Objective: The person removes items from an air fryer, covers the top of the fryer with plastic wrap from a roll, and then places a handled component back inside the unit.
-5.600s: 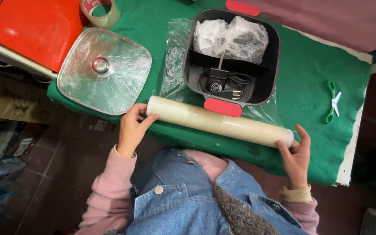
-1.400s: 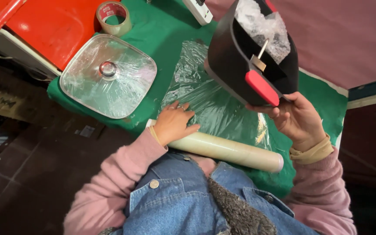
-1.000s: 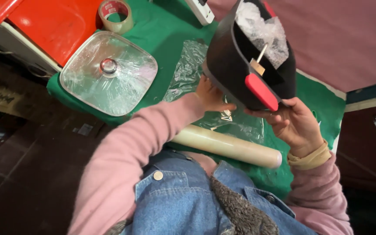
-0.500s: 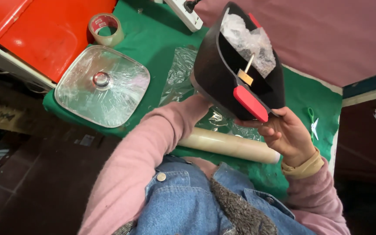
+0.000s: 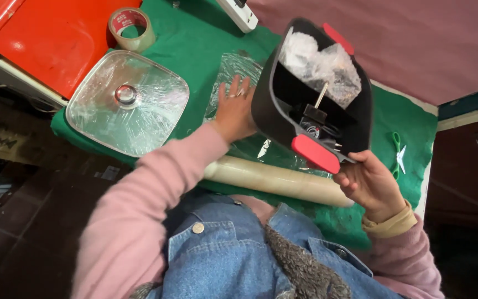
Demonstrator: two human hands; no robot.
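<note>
The right hand [image 5: 367, 182] gripped the tilted black pot [image 5: 283, 111] by its red handle [image 5: 315, 153], opening facing the person; the left hand [image 5: 233, 111] lay flat, fingers spread, on the plastic film [image 5: 233, 69]. The film roll [image 5: 275, 180] lay along the table's near edge.

Black pot [image 5: 283, 105] with red handles, green cloth [image 5: 206, 44], clear-wrapped lid [image 5: 127, 102], cream roll [image 5: 278, 181].
</note>
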